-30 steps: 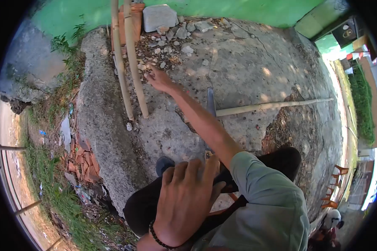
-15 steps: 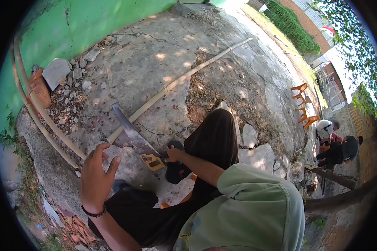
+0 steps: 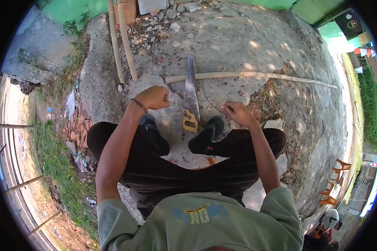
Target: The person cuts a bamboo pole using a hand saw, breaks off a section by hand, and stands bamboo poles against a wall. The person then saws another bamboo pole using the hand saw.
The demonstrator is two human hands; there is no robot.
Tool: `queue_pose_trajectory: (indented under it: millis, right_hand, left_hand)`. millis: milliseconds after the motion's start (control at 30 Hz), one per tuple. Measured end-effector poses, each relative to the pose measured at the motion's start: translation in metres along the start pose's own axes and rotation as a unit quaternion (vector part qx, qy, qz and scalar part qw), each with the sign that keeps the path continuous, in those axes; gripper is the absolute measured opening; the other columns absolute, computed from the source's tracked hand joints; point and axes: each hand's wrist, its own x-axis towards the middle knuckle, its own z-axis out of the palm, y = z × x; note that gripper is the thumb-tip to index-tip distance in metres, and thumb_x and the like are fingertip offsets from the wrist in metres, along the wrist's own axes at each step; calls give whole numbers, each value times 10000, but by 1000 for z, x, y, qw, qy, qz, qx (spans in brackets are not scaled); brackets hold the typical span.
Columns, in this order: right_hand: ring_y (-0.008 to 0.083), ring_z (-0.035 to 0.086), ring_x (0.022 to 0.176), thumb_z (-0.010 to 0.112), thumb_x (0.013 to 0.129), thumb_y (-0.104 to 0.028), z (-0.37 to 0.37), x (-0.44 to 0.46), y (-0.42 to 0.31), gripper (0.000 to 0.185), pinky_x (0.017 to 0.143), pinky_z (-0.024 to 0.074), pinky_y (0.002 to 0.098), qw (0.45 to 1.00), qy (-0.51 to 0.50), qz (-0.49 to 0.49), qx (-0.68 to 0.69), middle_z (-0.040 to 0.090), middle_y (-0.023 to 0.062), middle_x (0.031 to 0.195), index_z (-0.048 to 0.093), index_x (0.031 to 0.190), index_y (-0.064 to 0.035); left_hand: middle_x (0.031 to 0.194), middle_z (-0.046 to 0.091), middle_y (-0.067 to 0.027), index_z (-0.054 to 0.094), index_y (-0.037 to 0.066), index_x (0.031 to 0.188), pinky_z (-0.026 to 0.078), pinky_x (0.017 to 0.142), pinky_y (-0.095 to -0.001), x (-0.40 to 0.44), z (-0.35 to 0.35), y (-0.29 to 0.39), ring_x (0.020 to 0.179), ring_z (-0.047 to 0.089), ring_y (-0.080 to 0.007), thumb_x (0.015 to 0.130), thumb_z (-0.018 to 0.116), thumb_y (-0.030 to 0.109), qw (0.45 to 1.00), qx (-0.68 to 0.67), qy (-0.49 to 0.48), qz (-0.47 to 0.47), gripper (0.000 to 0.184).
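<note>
My left hand [image 3: 153, 98] is closed in a loose fist above the ground, with a dark beaded bracelet [image 3: 139, 105] at the wrist. Across from it, my right hand [image 3: 238, 113] is also curled closed; a small dark gap shows at its fingers, and I make out no object there. Between the hands a handsaw [image 3: 191, 90] lies with its yellow handle [image 3: 190, 121] toward me, between my shoes. Its blade crosses over a long bamboo pole [image 3: 238, 74] that runs sideways over the concrete. Neither hand touches the saw or the pole.
Two more bamboo poles [image 3: 125, 39] lean at upper left near rubble [image 3: 155, 27]. Broken tile pieces [image 3: 80, 129] and weeds lie to the left. A dirt patch [image 3: 272, 94] breaks the concrete at right. Orange plastic stools [image 3: 329, 200] and people [image 3: 326, 224] are farther right.
My view has turned and levelled. My left hand has gone from open to closed. My right hand has moved away from the saw handle, out to the right. The saw still lies across the pole.
</note>
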Motion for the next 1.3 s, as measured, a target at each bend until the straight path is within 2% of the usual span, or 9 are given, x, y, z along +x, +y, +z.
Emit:
queue_pose_trajectory:
  millis: [133, 233, 300, 367, 833, 1033, 1100, 1200, 1300]
  right_hand:
    - [312, 652, 646, 620, 978, -291, 17, -27, 60, 281, 640, 492, 444, 995, 32, 81, 53, 669, 181, 720, 668, 988, -15]
    - [313, 701, 747, 638, 965, -292, 44, -16, 75, 301, 697, 522, 436, 976, -106, 50, -181, 708, 187, 810, 650, 1126, -38]
    - [346, 713, 856, 663, 943, -300, 52, 6, 57, 385, 762, 538, 436, 982, -135, 125, 49, 719, 210, 896, 610, 1236, -57]
    - [352, 709, 870, 661, 943, -307, 58, 13, 40, 400, 773, 537, 441, 989, -119, 88, 21, 719, 212, 907, 600, 1250, -57]
    - [406, 677, 938, 647, 923, -307, 98, 32, 24, 362, 818, 525, 482, 976, -190, 22, -108, 702, 224, 975, 610, 1145, -23]
    - [414, 677, 920, 694, 861, -274, 225, 72, 37, 378, 796, 538, 478, 968, -190, -76, -146, 689, 233, 954, 593, 1088, 12]
    - [397, 663, 984, 735, 801, -250, 259, 66, 46, 437, 834, 540, 462, 975, -157, 34, -153, 664, 251, 1031, 581, 1107, 23]
    - [358, 660, 995, 762, 759, -223, 290, 47, 50, 496, 841, 544, 439, 967, -21, -35, -250, 645, 226, 1046, 555, 1148, 7]
    - [377, 630, 1050, 772, 762, -219, 294, 40, 60, 605, 894, 512, 453, 972, -28, -46, -230, 630, 190, 1070, 503, 1249, 18]
  left_hand:
    - [813, 686, -152, 660, 43, 813, 528, 728, -445, -1, 20, -21, 803, 674, -336, 782, 692, 280, 995, 75, 67, -29, 242]
    - [877, 697, -147, 666, 69, 920, 533, 782, -474, -4, 51, -60, 872, 675, -360, 786, 723, 301, 998, 62, 28, -21, 274]
    - [926, 709, -147, 679, 83, 967, 543, 812, -474, -14, 49, -56, 919, 684, -357, 796, 726, 324, 995, 73, -23, -64, 299]
    - [1000, 720, -143, 686, 101, 1038, 548, 844, -482, -20, 53, -50, 975, 692, -344, 805, 751, 388, 988, 75, -85, -102, 375]
    - [1016, 710, -164, 661, 84, 1038, 530, 867, -469, -30, 60, -93, 992, 673, -358, 846, 708, 353, 993, -53, -38, -94, 334]
    - [1044, 715, -181, 671, 77, 989, 534, 869, -456, 18, 66, -153, 1000, 672, -366, 849, 703, 309, 987, 26, -52, -152, 273]
    - [1022, 704, -183, 666, 97, 989, 529, 891, -458, 46, 69, -149, 1003, 664, -369, 844, 713, 294, 981, -58, -26, -182, 250]
    - [1069, 671, -169, 637, 126, 1060, 509, 942, -478, 94, 95, -164, 1052, 640, -371, 835, 732, 296, 992, -14, 6, -122, 298]
    - [1200, 598, -132, 563, 176, 1202, 477, 971, -540, 141, 111, -153, 1145, 593, -345, 826, 760, 315, 983, 49, 19, -174, 447]
